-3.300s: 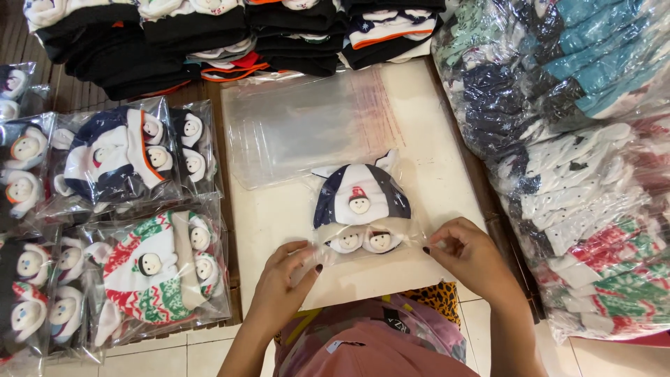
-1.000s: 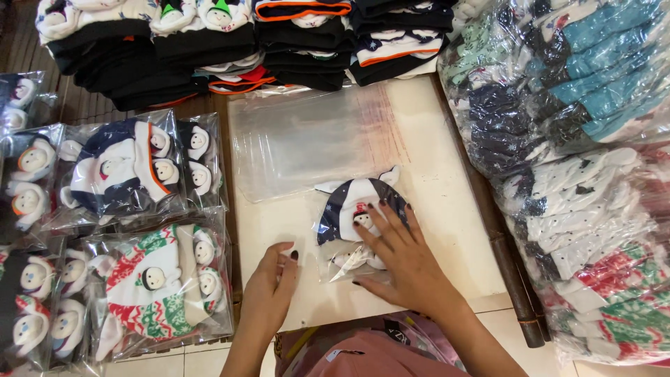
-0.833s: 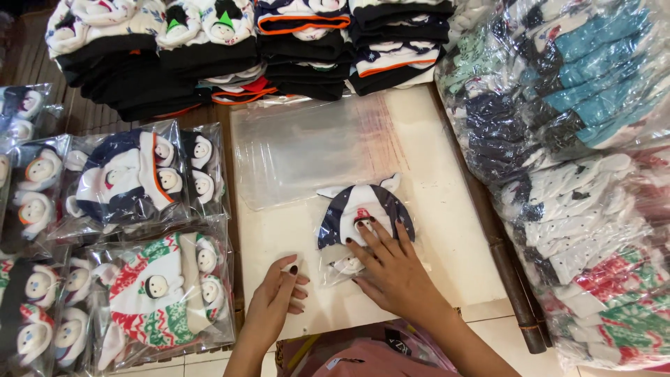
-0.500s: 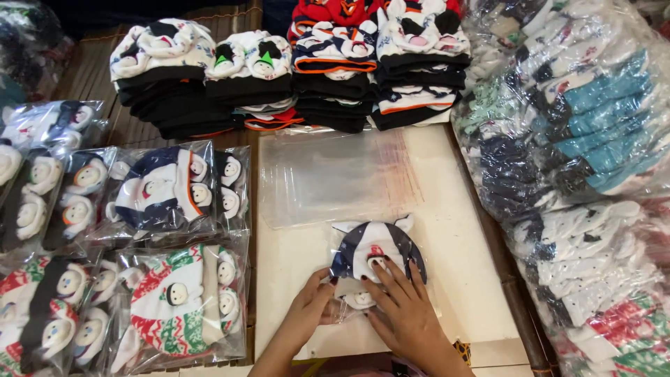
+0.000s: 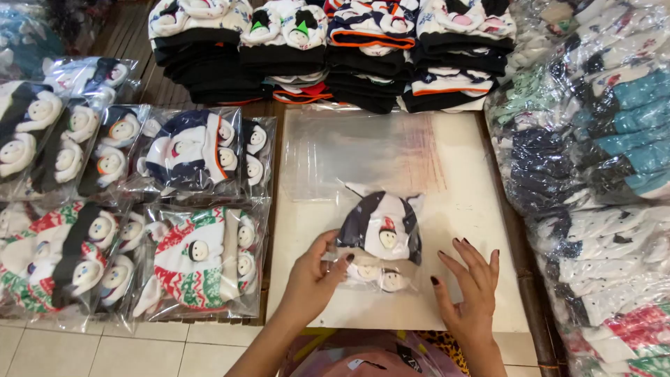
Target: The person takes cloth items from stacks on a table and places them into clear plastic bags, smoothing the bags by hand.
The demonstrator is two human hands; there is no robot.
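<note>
A clear plastic packet with a navy-and-white baby hat and small mittens lies on a cream board. My left hand grips the packet's lower left edge with thumb and fingers. My right hand rests flat on the board just right of the packet, fingers spread, holding nothing. A pile of empty clear bags lies on the board behind the packet.
Packed hat sets in plastic cover the left side in rows. Stacks of folded dark hats line the far edge. Large bundles of bagged clothing stand on the right. Tiled floor shows at the bottom left.
My right hand has lifted off the packet and moved to its right onto the board. My left hand has moved in and taken the packet's left edge. The view has tilted up slightly.
</note>
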